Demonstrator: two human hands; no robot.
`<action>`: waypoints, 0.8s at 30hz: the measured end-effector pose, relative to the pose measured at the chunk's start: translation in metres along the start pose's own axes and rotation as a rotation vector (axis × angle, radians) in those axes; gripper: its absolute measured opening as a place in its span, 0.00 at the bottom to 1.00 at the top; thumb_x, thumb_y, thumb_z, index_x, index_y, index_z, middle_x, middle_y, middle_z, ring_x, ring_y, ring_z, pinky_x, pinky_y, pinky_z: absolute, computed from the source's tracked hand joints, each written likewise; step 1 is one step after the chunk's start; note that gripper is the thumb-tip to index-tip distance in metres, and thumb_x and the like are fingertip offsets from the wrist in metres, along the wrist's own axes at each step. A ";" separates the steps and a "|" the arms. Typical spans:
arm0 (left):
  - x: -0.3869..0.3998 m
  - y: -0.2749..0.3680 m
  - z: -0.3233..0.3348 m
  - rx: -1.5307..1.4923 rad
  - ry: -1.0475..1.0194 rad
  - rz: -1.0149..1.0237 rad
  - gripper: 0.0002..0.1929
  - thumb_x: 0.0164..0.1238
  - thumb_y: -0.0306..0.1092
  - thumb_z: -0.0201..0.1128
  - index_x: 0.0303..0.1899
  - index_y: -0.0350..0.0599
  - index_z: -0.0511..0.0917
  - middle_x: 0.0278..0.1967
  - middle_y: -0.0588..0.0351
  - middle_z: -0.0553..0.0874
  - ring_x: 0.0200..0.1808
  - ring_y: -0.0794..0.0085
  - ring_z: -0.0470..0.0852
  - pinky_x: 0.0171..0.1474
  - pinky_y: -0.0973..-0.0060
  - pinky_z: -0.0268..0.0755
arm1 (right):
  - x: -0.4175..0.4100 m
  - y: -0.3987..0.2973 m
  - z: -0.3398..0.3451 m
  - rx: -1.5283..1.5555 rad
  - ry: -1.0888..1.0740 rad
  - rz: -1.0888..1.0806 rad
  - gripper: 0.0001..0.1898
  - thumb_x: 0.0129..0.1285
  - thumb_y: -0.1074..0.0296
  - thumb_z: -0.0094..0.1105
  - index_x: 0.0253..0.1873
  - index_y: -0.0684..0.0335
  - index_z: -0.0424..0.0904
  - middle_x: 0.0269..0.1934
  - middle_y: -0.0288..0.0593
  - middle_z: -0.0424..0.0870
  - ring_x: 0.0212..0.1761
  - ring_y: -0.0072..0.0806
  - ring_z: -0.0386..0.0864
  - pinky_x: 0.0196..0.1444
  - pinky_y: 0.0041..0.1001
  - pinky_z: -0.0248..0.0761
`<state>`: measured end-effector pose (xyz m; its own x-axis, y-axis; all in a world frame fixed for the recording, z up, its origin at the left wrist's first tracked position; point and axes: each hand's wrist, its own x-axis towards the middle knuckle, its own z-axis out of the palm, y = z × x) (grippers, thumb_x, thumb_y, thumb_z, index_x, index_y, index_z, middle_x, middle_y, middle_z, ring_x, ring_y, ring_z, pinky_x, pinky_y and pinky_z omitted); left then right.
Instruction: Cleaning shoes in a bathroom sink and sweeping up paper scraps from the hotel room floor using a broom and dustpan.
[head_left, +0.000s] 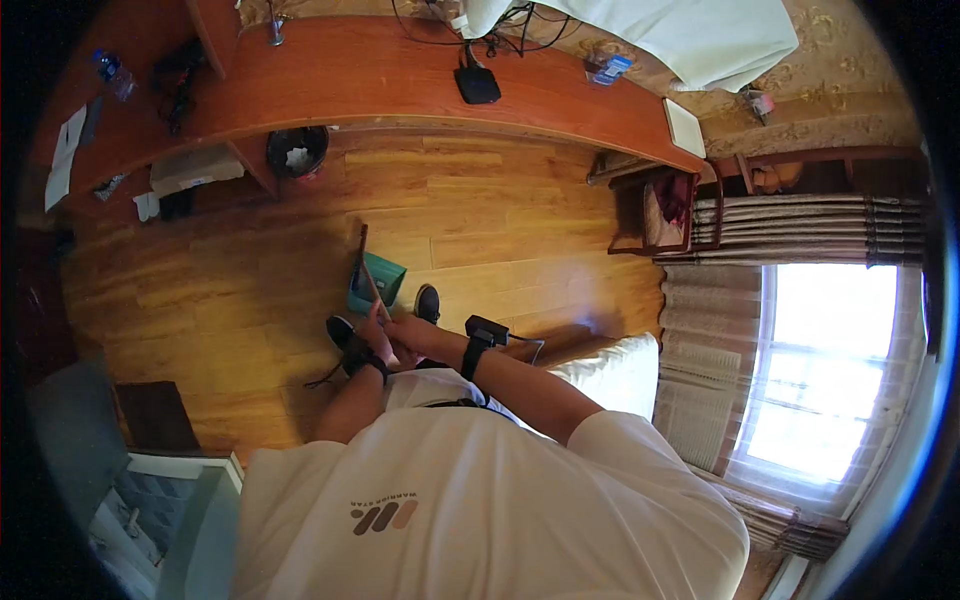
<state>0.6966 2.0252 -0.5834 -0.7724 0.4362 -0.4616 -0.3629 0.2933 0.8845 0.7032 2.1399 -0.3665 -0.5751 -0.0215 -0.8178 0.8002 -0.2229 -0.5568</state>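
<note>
Before my legs, my left hand (379, 339) and my right hand (412, 336) are close together, both closed around the near end of a thin brown stick (367, 270). The stick slants away from me and passes in front of a green plastic container (386, 277), which looks like a dustpan, on the floor. Whether the stick touches the container I cannot tell. My fingers partly hide the stick's near end. Black straps circle both wrists, and a black device (486, 330) with a cable sits at the right one. My dark shoes (427, 302) stand just behind the container.
A long wooden desk (360, 75) runs across the far side, with a black box (477, 85) and cables on it. Beneath it stands a black waste bin (297, 152). A wooden chair (667, 214) and a curtained window (817, 375) are right; a white-covered bed edge (615, 375) lies beside me.
</note>
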 end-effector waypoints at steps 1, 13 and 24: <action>0.004 -0.003 -0.002 -0.049 -0.032 -0.141 0.17 0.70 0.44 0.53 0.49 0.41 0.78 0.39 0.51 0.83 0.39 0.65 0.81 0.44 0.70 0.73 | 0.001 -0.001 -0.001 -0.001 -0.024 -0.082 0.23 0.66 0.52 0.46 0.22 0.62 0.74 0.12 0.39 0.70 0.09 0.25 0.67 0.11 0.24 0.56; -0.003 -0.001 0.019 -0.464 0.004 -0.396 0.14 0.65 0.41 0.55 0.42 0.40 0.76 0.36 0.55 0.80 0.37 0.69 0.78 0.41 0.69 0.73 | 0.000 -0.024 -0.016 0.198 -0.138 0.040 0.19 0.65 0.54 0.49 0.26 0.62 0.75 0.13 0.37 0.70 0.09 0.20 0.60 0.12 0.22 0.49; -0.024 0.063 0.026 0.351 0.196 -0.167 0.25 0.56 0.34 0.67 0.57 0.50 0.70 0.29 0.46 0.83 0.34 0.58 0.84 0.39 0.66 0.74 | -0.009 -0.001 -0.046 0.005 -0.063 0.175 0.17 0.64 0.56 0.49 0.25 0.61 0.74 0.15 0.40 0.74 0.09 0.21 0.63 0.10 0.22 0.54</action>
<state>0.7057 2.0557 -0.5184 -0.8151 0.1984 -0.5443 -0.3180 0.6321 0.7066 0.7156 2.1855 -0.3655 -0.4371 -0.1213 -0.8912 0.8880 -0.2153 -0.4063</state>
